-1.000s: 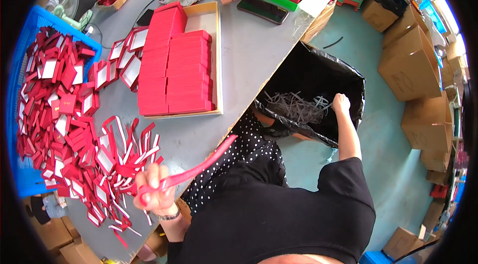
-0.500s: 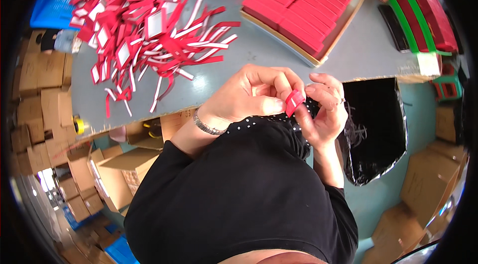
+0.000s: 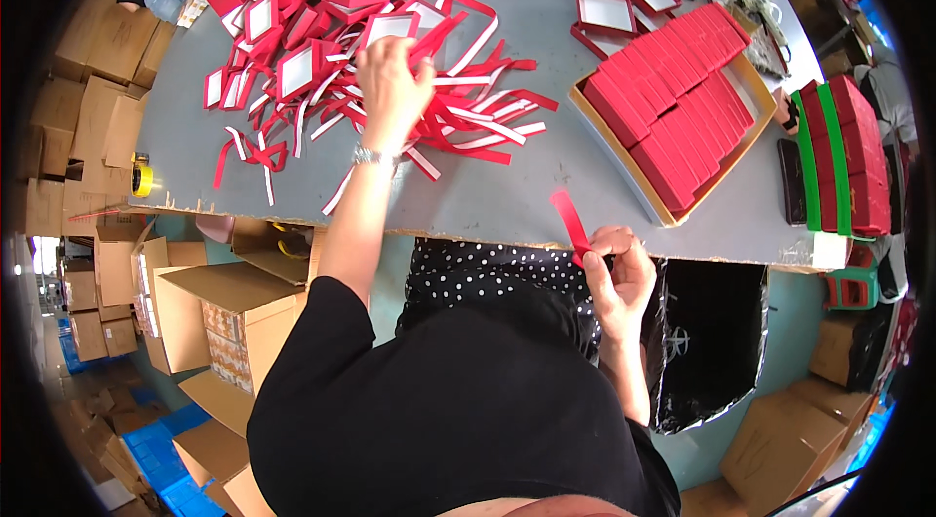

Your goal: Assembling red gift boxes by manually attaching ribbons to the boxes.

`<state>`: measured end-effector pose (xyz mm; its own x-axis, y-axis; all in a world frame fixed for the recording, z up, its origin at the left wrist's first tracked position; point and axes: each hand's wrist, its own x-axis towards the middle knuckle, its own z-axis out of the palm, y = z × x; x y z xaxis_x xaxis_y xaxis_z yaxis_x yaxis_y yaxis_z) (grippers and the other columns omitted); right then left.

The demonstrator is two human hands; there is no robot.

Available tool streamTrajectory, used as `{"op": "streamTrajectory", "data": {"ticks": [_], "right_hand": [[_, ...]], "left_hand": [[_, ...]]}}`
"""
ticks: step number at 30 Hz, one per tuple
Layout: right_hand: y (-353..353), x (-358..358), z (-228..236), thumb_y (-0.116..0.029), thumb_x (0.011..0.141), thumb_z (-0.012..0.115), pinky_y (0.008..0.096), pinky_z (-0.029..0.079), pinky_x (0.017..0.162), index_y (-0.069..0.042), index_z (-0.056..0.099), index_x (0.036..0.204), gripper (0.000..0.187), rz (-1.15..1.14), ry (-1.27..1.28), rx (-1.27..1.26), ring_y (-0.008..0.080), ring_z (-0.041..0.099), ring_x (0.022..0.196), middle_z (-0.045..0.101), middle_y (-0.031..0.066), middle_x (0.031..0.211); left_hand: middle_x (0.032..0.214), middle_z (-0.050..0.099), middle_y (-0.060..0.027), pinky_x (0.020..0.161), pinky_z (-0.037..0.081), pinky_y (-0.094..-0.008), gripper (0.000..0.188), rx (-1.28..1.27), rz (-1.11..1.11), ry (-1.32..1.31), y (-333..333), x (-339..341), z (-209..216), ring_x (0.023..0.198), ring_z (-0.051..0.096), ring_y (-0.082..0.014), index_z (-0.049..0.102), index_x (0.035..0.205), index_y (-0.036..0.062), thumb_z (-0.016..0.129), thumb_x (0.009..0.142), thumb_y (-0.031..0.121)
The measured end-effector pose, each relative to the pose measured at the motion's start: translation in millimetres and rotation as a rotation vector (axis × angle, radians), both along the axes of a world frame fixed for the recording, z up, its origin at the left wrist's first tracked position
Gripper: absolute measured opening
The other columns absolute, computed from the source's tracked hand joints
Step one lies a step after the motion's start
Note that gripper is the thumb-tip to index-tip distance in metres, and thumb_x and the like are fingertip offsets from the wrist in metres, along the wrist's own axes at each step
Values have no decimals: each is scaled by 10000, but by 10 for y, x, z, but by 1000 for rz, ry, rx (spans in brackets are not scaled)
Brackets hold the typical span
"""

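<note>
My right hand (image 3: 624,285), low at the table's front edge, pinches a short red ribbon strip (image 3: 567,215) between thumb and fingers; its free end points up and away from me. My left hand (image 3: 390,93) reaches over the heap at the left, fingers bent down and thumb apart from them. Beneath and around it lie red and white ribbon strips (image 3: 487,132) and small red boxes with white insides (image 3: 297,72). The fingertips are partly hidden, and I cannot see anything held in them.
On the right of the grey table (image 3: 487,195) stands a shallow carton (image 3: 624,191) with rows of red boxes. Open red trays (image 3: 604,8) lie behind it. Green-banded red stacks (image 3: 858,156) stand far right. A black-lined bin (image 3: 717,342) is below, cardboard boxes (image 3: 224,293) at lower left.
Both hands were together at a small red piece before my body. My left hand has moved forward and left onto the heap, while my right keeps a red strip. The view has shifted.
</note>
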<state>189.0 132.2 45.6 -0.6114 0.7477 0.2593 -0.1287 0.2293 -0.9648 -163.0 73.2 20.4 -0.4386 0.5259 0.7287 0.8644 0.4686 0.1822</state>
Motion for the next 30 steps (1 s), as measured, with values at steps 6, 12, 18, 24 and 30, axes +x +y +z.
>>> {"op": "streamTrajectory", "data": {"ticks": [6, 12, 18, 24, 30], "right_hand": [[-23, -16, -125, -16, 764, 636, 236, 377, 612, -29, 553, 765, 85, 27, -83, -43, 109, 498, 667, 564, 39, 741], [1, -73, -89, -47, 837, 602, 207, 390, 649, -33, 533, 819, 72, 101, 60, -553, 74, 502, 674, 556, 12, 732], [118, -188, -123, -48, 848, 603, 203, 401, 640, -39, 517, 831, 89, 125, 195, -549, 67, 503, 681, 561, 26, 759], [175, -89, -163, -79, 848, 649, 215, 452, 697, -36, 510, 898, 154, 129, 216, -604, 93, 570, 750, 620, 63, 834], [-191, -45, -162, 35, 740, 732, 262, 492, 790, -47, 458, 964, 363, 233, 146, -622, 138, 610, 864, 618, 80, 908]], "left_hand": [[789, 664, -63, 704, 464, -336, 172, 99, -72, -787, -240, -637, -68, 714, 618, -180, 650, 826, 44, 595, 856, 204], [1000, 657, -98, 903, 437, -386, 305, 1008, -751, -1884, -414, 156, 474, 949, 607, -227, 576, 1048, 7, 452, 914, 252], [1063, 646, -121, 897, 460, -388, 349, 982, -681, -2240, -553, 831, 215, 977, 612, -229, 610, 1004, 8, 437, 946, 305], [734, 499, -25, 677, 404, -261, 365, 520, -976, -2310, -719, 1543, -54, 741, 480, -122, 455, 767, 83, 514, 934, 402], [686, 392, -25, 680, 379, -330, 309, 786, -353, -2117, -662, 1863, -107, 644, 378, -169, 366, 751, 130, 390, 952, 362]]}}
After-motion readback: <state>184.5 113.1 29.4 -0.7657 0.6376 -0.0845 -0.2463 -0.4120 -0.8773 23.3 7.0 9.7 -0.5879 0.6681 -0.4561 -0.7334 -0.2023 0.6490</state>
